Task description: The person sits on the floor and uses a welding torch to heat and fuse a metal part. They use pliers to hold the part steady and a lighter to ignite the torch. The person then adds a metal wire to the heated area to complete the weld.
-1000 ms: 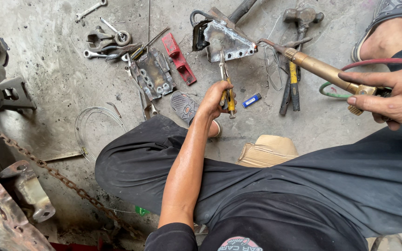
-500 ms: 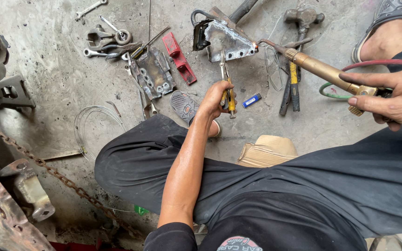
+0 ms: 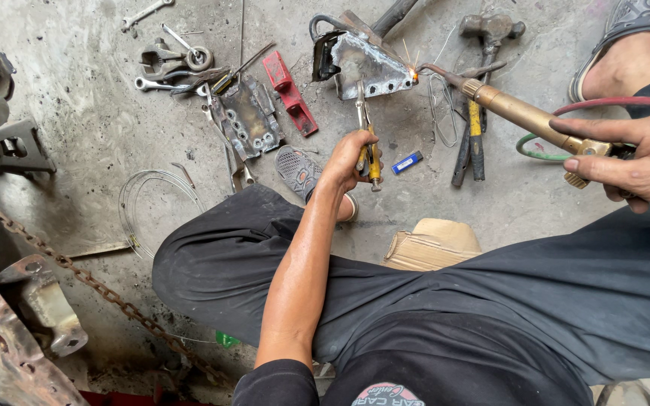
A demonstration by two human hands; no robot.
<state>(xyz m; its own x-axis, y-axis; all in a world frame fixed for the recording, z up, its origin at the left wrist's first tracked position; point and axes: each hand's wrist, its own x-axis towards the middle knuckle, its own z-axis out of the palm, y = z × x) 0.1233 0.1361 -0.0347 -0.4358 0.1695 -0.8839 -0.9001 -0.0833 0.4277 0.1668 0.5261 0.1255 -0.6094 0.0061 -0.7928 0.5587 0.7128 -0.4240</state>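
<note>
Seen from above on a stained concrete floor (image 3: pixel 99 128): scattered wrenches (image 3: pixel 174 64) and a drilled steel plate (image 3: pixel 250 120) at left. At centre, left hand (image 3: pixel 351 154) clenched around yellow-handled pliers (image 3: pixel 366 135) gripping a welded metal bracket (image 3: pixel 366 64). At right, right hand (image 3: pixel 633 154) grasping a brass gas torch (image 3: pixel 520 113), tip sparking at the bracket's edge.

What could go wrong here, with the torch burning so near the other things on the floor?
Sparks fly where the torch tip meets the metal bracket; they could land on the blue lighter lying close by. The left hand holds the bracket only through pliers, so heat might travel toward bare skin. The bare foot in a sandal sits near the flame.
</note>
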